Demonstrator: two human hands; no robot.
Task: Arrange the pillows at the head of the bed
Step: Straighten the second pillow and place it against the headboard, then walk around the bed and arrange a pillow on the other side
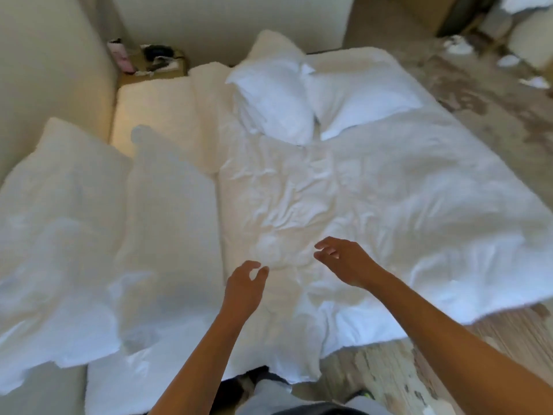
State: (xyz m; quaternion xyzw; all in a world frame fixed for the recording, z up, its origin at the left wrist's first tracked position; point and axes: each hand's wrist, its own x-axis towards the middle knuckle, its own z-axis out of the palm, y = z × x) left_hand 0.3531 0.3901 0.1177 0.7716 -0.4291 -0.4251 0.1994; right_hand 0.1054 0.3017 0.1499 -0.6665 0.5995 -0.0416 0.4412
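— The hands?
— Left hand (244, 287) and right hand (344, 259) hover over the duvet (344, 187), fingers loosely curled, holding nothing.
— The pillows?
— Two pillows (278, 97) lie at the bed's far edge, touching.

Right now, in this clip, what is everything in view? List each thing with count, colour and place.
Pillows at the head of the right bed: two, white, side by side, the left pillow overlapping the right pillow.
Duvet: one, white, crumpled, spread over the right bed.
Left bed bedding: white, rumpled, with what may be one more pillow by the wall.
Nightstand: one, tan, far corner between the beds, holding a pink item and dark items too blurred to name.
Floor: patterned beige and brown, right side, with scattered white pieces.
Left hand: fingers loosely curled, holding nothing, above the duvet.
Right hand: the same, further right.
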